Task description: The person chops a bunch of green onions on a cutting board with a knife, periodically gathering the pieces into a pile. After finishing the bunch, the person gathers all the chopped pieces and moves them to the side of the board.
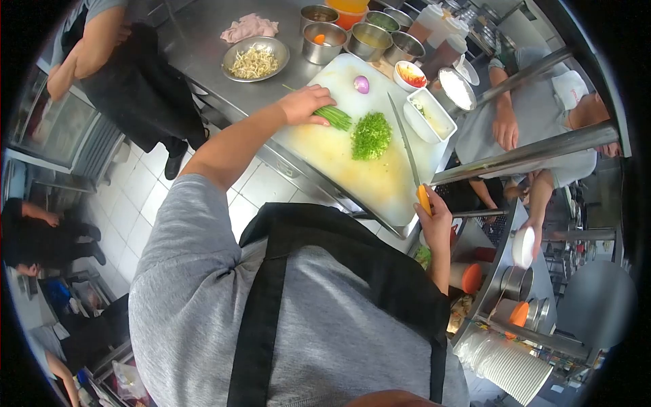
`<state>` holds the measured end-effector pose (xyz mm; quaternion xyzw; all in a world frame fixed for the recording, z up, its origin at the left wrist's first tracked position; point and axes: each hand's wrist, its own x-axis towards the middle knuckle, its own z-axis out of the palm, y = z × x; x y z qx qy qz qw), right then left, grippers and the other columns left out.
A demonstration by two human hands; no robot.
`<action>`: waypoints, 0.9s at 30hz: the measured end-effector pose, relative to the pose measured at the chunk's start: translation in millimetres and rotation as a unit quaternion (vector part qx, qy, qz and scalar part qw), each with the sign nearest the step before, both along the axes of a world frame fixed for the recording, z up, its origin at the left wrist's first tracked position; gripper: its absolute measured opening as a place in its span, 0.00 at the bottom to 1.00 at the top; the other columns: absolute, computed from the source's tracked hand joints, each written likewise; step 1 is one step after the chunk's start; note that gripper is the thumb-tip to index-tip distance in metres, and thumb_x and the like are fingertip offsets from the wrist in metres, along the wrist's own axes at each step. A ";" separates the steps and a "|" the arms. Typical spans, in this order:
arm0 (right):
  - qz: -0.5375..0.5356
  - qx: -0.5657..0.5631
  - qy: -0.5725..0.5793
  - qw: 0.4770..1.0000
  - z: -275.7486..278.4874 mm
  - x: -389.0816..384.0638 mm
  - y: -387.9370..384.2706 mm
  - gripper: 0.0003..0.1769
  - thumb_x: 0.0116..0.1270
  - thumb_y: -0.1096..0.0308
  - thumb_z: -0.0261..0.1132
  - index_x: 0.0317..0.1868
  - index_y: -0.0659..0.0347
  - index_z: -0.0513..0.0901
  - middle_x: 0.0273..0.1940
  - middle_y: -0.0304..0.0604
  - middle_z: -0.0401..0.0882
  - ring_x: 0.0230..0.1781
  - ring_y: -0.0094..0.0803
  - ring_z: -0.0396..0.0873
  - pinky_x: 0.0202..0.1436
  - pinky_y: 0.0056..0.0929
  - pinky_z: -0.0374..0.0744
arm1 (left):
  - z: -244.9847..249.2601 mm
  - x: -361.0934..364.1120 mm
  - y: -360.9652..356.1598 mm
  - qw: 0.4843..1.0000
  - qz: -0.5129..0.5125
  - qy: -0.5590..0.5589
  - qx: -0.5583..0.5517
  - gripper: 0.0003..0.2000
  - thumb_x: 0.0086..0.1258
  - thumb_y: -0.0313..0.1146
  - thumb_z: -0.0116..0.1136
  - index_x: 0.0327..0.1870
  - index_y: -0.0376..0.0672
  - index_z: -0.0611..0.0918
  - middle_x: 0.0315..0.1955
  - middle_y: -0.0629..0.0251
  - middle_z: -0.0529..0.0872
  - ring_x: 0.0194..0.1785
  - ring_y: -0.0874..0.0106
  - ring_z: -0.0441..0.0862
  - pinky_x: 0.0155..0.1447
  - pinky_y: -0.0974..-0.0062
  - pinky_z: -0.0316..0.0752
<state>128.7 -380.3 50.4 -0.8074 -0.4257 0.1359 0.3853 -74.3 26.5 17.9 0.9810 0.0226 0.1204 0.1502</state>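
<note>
While the left hand (303, 106) grips green stalks (334, 117) on the cutting board (325, 154), beside chopped greens (371, 137) | right hand (437, 213): fingers closed on knife handle (424, 198) | tip: bunch tight, tuck left fingertips

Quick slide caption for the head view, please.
The left hand holds green stalks beside chopped greens on a white cutting board, while the right hand holds an orange-handled knife.

A heathered grey short-sleeved shirt (180, 292) shows beneath a black apron (346, 247) with straps (256, 332)
</note>
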 end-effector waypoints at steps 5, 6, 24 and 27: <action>-0.064 -0.042 0.009 0.997 11.7 -27.0 6.6 0.28 0.59 0.72 0.70 0.62 0.60 0.78 0.46 0.49 0.83 0.42 0.32 0.81 0.46 0.28 0.78 | 14.7 7.3 -9.6 0.998 -0.030 -0.026 0.057 0.32 0.59 0.50 0.67 0.64 0.47 0.74 0.54 0.61 0.75 0.62 0.60 0.71 0.66 0.59 0.64; -0.078 -0.043 0.016 0.996 11.5 -31.9 8.2 0.28 0.59 0.72 0.70 0.62 0.59 0.78 0.46 0.49 0.83 0.40 0.30 0.80 0.44 0.27 0.78 | 15.5 11.5 -11.0 0.997 -0.043 -0.023 0.052 0.32 0.59 0.49 0.67 0.64 0.47 0.74 0.54 0.61 0.75 0.62 0.61 0.70 0.66 0.60 0.64; -0.223 0.038 0.208 0.952 43.8 -151.7 92.6 0.29 0.69 0.70 0.62 0.70 0.50 0.68 0.36 0.40 0.76 0.20 0.20 0.73 0.20 0.20 0.73 | 1.0 25.7 -18.1 0.999 -0.040 -0.027 0.018 0.26 0.61 0.49 0.64 0.59 0.49 0.76 0.54 0.62 0.74 0.61 0.60 0.69 0.62 0.60 0.67; -0.216 0.087 0.274 0.933 33.4 -153.0 97.9 0.29 0.70 0.69 0.60 0.71 0.55 0.66 0.36 0.41 0.77 0.19 0.21 0.73 0.18 0.20 0.72 | 10.0 17.1 -33.5 0.993 -0.063 -0.097 0.009 0.34 0.61 0.55 0.62 0.69 0.54 0.70 0.68 0.58 0.64 0.72 0.55 0.58 0.70 0.51 0.59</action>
